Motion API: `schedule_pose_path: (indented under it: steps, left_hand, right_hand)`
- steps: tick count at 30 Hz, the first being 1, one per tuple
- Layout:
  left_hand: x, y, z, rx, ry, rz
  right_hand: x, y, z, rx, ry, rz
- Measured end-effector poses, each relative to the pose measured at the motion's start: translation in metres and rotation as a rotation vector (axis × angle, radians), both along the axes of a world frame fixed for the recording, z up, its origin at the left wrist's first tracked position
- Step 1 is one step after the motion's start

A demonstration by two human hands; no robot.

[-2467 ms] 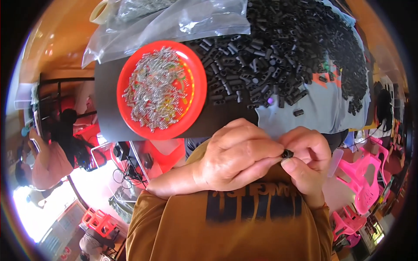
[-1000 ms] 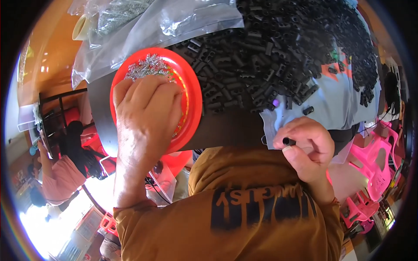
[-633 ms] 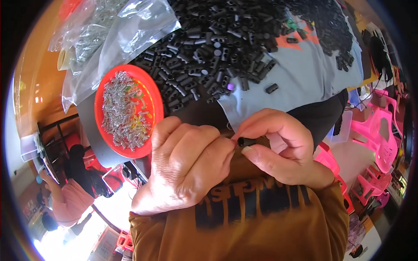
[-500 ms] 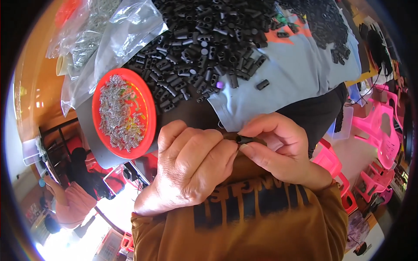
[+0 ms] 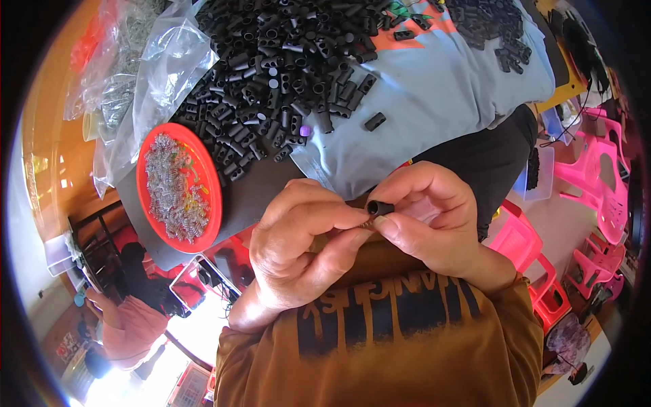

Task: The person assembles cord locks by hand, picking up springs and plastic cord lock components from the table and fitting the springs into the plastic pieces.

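Observation:
My right hand [image 5: 434,210] pinches a small black hollow cord-lock barrel [image 5: 380,208] between thumb and fingers, its round open end toward my left hand. My left hand [image 5: 305,237] is closed in a pinch beside that end; a thin metal spring [image 5: 367,222] shows faintly at its fingertips. To the left, a red oval plate [image 5: 215,197] holds a heap of small metal springs [image 5: 178,190]. Beyond my hands lies a large pile of black cord-lock barrels [image 5: 271,74], with one loose barrel [image 5: 374,122] on the light blue cloth [image 5: 420,129].
Clear plastic bags [image 5: 169,68] lie at the far left. A smaller heap of black parts [image 5: 485,24] sits at the far right, and a purple piece [image 5: 305,131] by the big pile. Pink plastic chairs [image 5: 597,173] stand to the right. Another person [image 5: 129,332] is at the lower left.
My left hand has turned and opened its pinch away from the barrel's mouth, so the open end now shows. The view has shifted, moving the plate and pile leftward.

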State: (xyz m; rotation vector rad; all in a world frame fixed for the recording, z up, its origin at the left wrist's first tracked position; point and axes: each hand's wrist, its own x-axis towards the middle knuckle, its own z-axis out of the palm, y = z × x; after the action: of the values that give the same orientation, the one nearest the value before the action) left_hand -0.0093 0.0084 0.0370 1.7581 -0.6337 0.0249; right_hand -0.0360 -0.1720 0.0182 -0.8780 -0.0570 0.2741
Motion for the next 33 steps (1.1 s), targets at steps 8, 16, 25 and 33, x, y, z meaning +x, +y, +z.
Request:
schedule_pose_path:
  steps: [8, 16, 25, 33]
  left_hand:
    - [0.000, 0.003, -0.002, -0.144, 0.104, 0.106]
    - [0.001, 0.000, -0.003, -0.078, 0.047, 0.087]
    - [0.005, -0.006, -0.005, 0.103, -0.186, 0.080]
    - [0.016, -0.009, -0.003, 0.158, -0.301, 0.149]
  right_hand:
    - [0.002, 0.005, -0.001, -0.091, -0.060, -0.028]
    - [0.005, 0.002, -0.005, -0.186, -0.166, -0.019]
    - [0.011, -0.005, -0.006, -0.360, -0.270, -0.051]
    - [0.017, -0.018, -0.004, -0.478, -0.368, -0.123]
